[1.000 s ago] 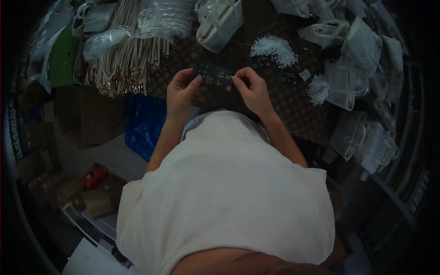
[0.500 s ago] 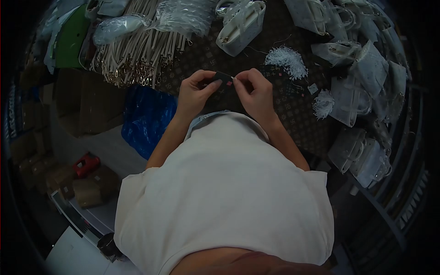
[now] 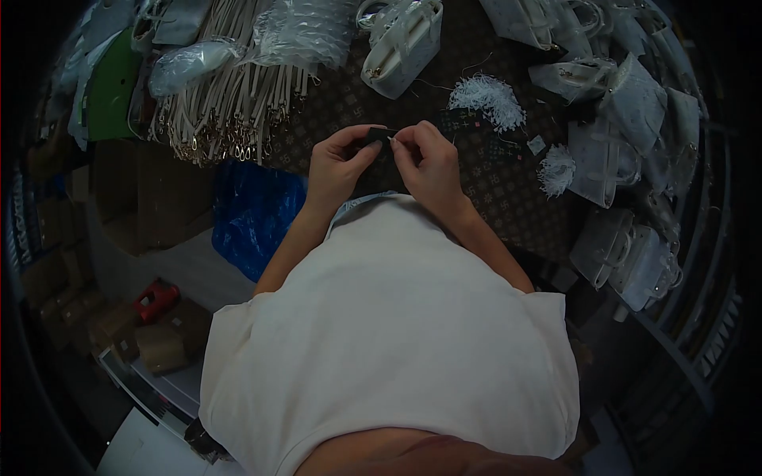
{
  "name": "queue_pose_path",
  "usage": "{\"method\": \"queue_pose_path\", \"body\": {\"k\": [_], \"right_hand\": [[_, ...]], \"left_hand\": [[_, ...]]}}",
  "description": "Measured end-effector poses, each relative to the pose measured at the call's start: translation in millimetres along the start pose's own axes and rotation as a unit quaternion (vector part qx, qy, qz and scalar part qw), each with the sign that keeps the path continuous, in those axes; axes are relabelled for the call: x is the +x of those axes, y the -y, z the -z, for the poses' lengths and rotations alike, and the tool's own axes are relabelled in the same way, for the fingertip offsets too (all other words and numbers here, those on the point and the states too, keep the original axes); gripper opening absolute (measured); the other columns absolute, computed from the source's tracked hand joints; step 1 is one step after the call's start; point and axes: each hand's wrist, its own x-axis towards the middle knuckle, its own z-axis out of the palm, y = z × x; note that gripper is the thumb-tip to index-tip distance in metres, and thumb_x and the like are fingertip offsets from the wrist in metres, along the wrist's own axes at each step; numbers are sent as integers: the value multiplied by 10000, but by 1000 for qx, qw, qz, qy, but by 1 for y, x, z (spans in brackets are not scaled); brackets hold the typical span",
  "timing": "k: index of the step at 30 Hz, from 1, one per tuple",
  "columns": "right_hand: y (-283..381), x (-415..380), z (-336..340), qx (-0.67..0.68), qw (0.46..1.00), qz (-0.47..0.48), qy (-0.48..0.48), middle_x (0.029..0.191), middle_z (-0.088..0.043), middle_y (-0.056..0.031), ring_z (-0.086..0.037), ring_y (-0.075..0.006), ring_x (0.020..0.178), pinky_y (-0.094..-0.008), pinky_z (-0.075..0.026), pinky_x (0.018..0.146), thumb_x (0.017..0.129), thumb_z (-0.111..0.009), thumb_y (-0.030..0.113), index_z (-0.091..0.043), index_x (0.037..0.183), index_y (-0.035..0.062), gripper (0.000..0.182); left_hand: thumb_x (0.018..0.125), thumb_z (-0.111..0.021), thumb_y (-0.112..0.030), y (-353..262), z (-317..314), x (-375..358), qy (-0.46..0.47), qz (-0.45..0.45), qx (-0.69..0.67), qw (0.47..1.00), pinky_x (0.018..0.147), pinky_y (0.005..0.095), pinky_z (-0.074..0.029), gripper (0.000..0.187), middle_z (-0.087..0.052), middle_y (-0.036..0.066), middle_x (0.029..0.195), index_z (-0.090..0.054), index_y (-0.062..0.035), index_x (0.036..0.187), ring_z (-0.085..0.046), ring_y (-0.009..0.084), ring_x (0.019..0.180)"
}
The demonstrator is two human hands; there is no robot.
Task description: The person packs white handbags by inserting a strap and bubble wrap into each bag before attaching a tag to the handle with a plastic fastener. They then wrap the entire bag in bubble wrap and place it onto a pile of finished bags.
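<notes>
My left hand (image 3: pixel 335 168) pinches a small dark card tag (image 3: pixel 379 134) between thumb and fingers, just beyond the front of my shirt. Close against the tag's right side, the fingertips of my right hand (image 3: pixel 431 163) are pressed together on a tiny white piece, perhaps the end of a tag string. Both hands are closed and nearly meet at the tag. Beyond my right hand lies a loose heap of white tag strings (image 3: pixel 486 101), with more dark tags (image 3: pixel 459 121) by it. A smaller bundle of white strings (image 3: pixel 557 170) is farther right.
A white handbag (image 3: pixel 403 51) stands on the patterned brown table (image 3: pixel 333 107). Straps with metal clasps (image 3: pixel 230 103) hang at the back left. Wrapped handbags (image 3: pixel 607 163) crowd the right side. A blue plastic bag (image 3: pixel 255 210) and a cardboard box (image 3: pixel 155 186) are at left.
My right hand has come left, closer to my left hand and the tag. The pink mark on the tag no longer shows. The whole view has shifted slightly.
</notes>
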Motion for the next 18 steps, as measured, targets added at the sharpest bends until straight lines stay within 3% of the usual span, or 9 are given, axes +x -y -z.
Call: {"method": "queue_pose_path", "body": {"k": [10,18], "right_hand": [[-5,-6,-3,-28,999,12,-42,703,-516,-94,-550,-189,547,-270,-422,440,742,-597,-12,-525,771,-1,79],[-13,-6,-5,23,998,-26,-53,699,-510,-85,-517,-171,536,-264,-402,456,742,-610,-9,-529,759,2,83]], "left_hand": [[780,-589,15,-1,-3,3,44,-17,50,998,580,156,-408,227,-617,4,806,-632,-4,1002,-520,27,689],[781,-611,-8,0,3,10,85,-48,81,992,628,172,-421,204,-623,7,840,-642,-1,982,-535,49,742]]}}
